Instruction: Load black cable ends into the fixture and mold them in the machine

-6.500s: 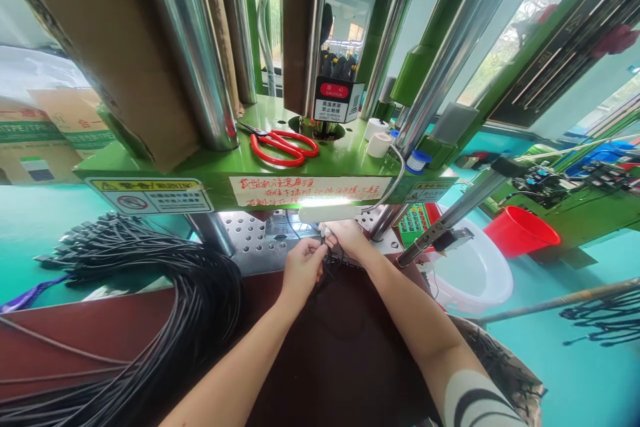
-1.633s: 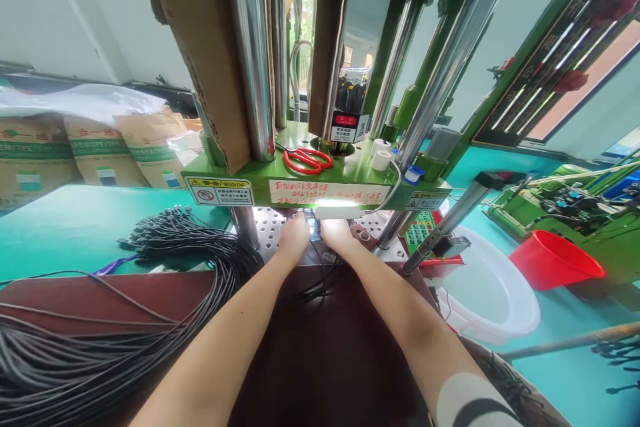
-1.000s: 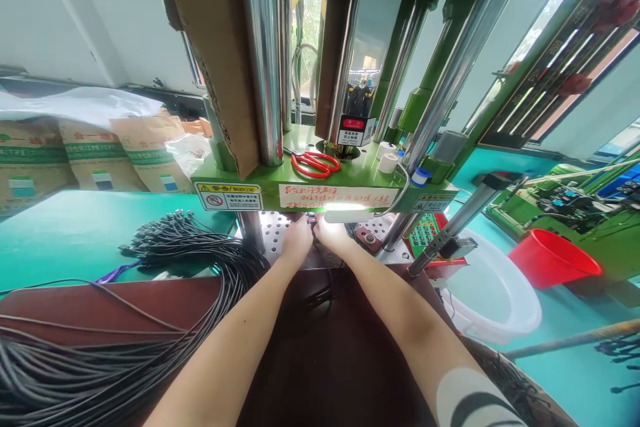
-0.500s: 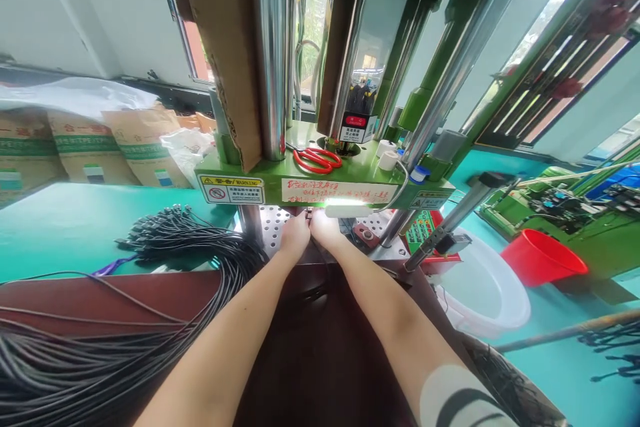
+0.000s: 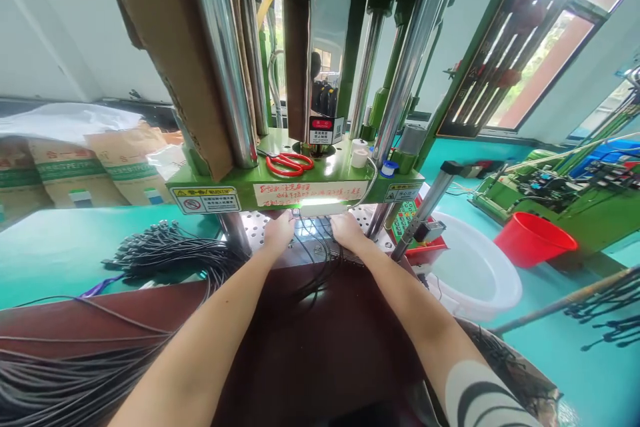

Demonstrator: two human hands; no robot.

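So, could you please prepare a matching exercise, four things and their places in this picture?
1. red-handled scissors
2. black cable bundle
3. red bucket
4. right hand

A. right of the white tub
B. just below the front edge of the green plate
C. mostly left of the left forearm
D. on top of the green plate

Pairs: 1-D, 2-C, 3-A, 4-B.

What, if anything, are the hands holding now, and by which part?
It cannot be told: the left hand and right hand reach under the green plate, fingers partly hidden. Black cables run between them, but no clear grip shows.
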